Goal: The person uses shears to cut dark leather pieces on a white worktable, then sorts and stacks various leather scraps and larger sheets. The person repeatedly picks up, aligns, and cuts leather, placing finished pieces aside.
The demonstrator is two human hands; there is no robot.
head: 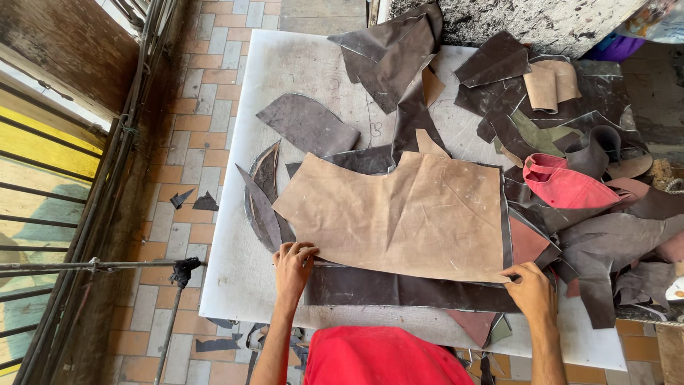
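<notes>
Left hand (293, 262) pressed on the near-left edge of a large tan leather piece (410, 214), fingers curled down onto it. Right hand (531, 289) pinching the piece's near-right corner — fingers closed on the edge. Spread flat mid-bench (235, 285), over dark brown leather sheets (399, 291). Off to the right — a red leather scrap (563, 187) among heaped dark offcuts.
</notes>
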